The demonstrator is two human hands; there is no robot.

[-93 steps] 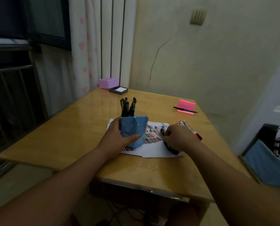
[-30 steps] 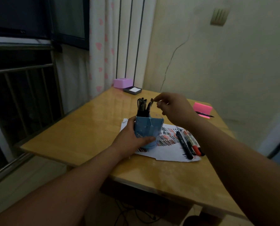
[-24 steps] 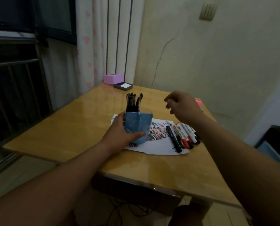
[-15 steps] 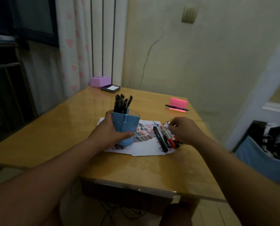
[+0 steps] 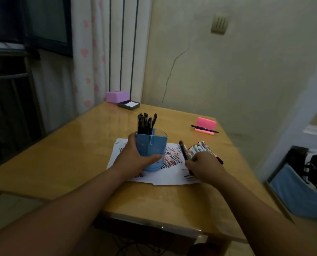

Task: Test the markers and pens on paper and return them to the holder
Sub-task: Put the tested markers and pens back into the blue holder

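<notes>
Now left grip (image 5: 133, 157) clamped round holder (image 5: 151, 145); right grip (image 5: 204, 165) pinching black marker (image 5: 183, 149) just beside holder.

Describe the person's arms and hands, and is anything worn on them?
The left hand and right hand are ungloved; no watch, bracelet or ring is visible in the dim light. No sleeve shows on either forearm up to the frame edge.

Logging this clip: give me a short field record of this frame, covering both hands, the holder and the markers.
left hand: grips the blue pen holder
right hand: pinches a black marker over the paper
holder contents: dark pens, standing upright
not yet returned: row of markers beside the right hand
far side: black pen on pink sticky notes
</notes>
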